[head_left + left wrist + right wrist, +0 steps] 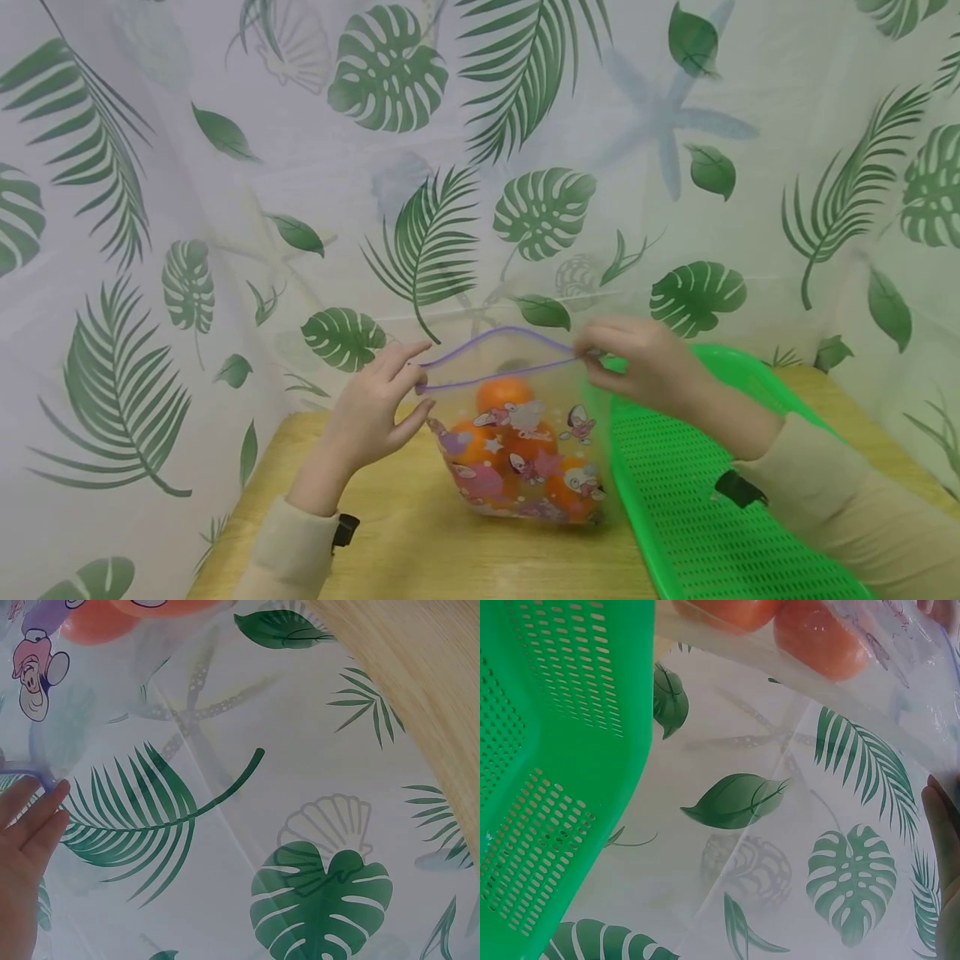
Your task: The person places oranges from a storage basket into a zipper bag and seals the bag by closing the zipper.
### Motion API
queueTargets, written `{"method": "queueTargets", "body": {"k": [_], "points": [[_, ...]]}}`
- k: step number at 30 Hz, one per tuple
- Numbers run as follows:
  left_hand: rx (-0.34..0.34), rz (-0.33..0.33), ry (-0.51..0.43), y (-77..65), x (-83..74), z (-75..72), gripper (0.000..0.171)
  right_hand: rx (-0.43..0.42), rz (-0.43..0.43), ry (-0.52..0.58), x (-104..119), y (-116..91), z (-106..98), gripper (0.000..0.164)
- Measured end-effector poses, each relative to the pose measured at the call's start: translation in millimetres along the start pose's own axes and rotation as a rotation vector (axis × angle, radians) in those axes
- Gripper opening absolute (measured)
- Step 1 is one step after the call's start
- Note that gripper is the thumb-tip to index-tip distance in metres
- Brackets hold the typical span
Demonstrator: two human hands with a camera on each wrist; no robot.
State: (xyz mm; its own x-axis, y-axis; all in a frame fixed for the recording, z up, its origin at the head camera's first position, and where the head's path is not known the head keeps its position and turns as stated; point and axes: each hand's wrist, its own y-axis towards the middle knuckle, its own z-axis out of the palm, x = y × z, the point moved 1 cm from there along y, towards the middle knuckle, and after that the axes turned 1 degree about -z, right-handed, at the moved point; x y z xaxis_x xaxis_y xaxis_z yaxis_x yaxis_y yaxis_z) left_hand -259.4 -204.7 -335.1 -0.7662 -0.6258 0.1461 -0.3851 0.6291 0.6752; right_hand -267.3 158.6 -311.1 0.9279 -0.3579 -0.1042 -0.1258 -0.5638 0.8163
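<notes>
A clear zip bag with a purple zip strip and cartoon prints stands upright on the table, its mouth parted. Several oranges show inside it; two of these oranges appear through the plastic in the right wrist view. At the bag's left top corner my left hand touches the zip end with its fingers, the thumb spread apart below. My right hand pinches the right top corner near the zip. The left wrist view catches the fingers of the left hand beside the purple strip.
A green perforated plastic basket lies on the table right of the bag, under my right forearm. The wooden table meets a white leaf-printed sheet hanging behind and at both sides.
</notes>
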Motion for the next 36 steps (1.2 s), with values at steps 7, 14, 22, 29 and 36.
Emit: {"method": "queueTargets", "body": {"k": [7,14,22,29,36], "points": [[0.028,-0.013,-0.004,-5.2,1.7,-2.4,0.023,-0.005,0.001,0.008,-3.9,-4.9,-2.4,0.029],[0.005,0.016,-0.025,-8.9,5.1,-4.1,0.018,-0.005,0.066,0.024,-10.3,-13.7,-4.4,0.031],[-0.04,0.057,-0.006,-1.4,3.4,-10.6,0.019,0.0,0.131,0.004,-12.1,-16.6,-6.6,0.031],[-0.044,0.067,0.008,5.3,2.4,-19.8,0.024,-0.004,0.164,0.001,-14.2,-20.0,-11.8,0.031],[-0.06,0.041,0.027,8.4,0.2,-26.6,0.033,0.001,0.133,-0.009,-13.9,-21.7,-13.9,0.031]]}}
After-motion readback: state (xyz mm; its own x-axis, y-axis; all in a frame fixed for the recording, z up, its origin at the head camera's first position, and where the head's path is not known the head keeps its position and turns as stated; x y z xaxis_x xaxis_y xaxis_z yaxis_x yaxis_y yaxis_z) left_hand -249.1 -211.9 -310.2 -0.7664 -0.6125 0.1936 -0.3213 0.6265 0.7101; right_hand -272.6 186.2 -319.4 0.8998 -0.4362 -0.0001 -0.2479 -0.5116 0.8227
